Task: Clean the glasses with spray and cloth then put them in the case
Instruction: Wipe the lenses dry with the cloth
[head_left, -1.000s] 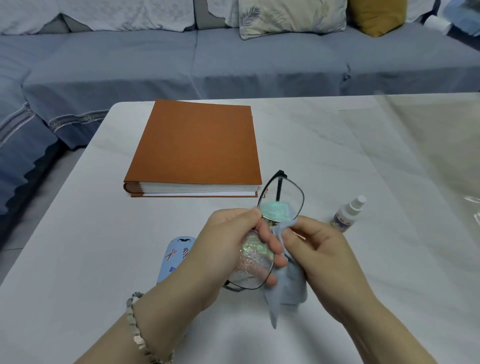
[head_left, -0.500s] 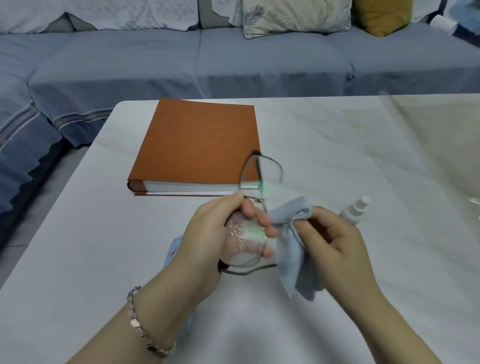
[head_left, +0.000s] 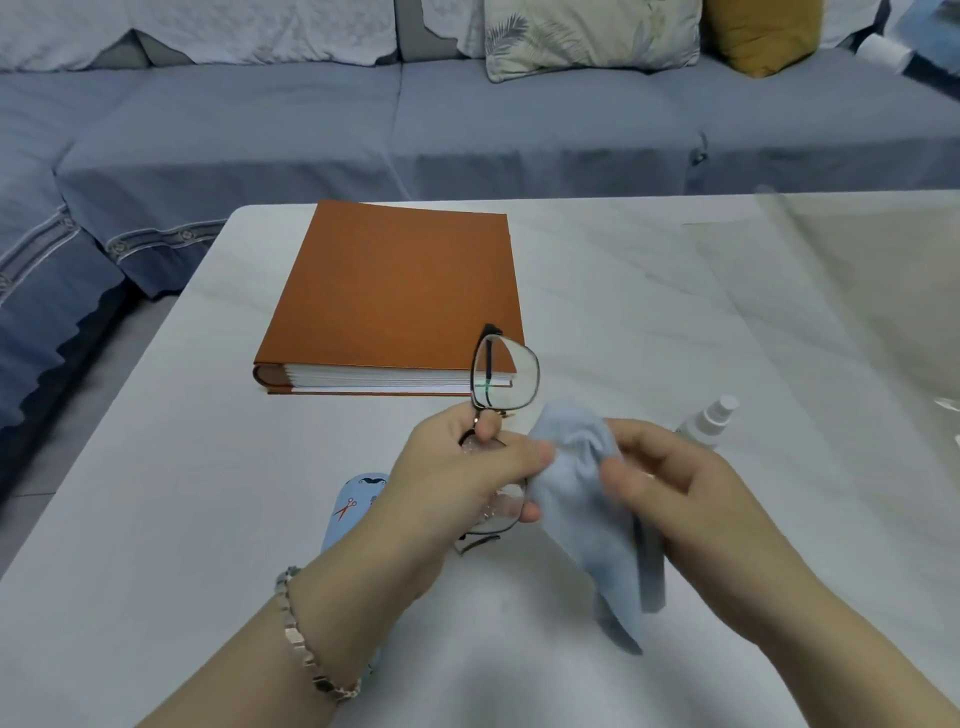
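Observation:
My left hand grips the dark-framed glasses near the bridge, holding them above the table with one lens pointing up and the other lens half hidden under my fingers. A light blue cloth hangs from my right hand, its bunched top touching my left fingertips beside the lower lens. The white spray bottle lies on the table behind my right hand. The blue patterned glasses case lies under my left wrist, mostly hidden.
An orange hardcover book lies on the white marble table beyond my hands. A blue-grey sofa with cushions runs along the far side. A clear plastic sheet covers the table's right part.
The cloth has come off the upper lens and now sits lower, by the lower lens. The glasses turned so the upper lens stands more upright.

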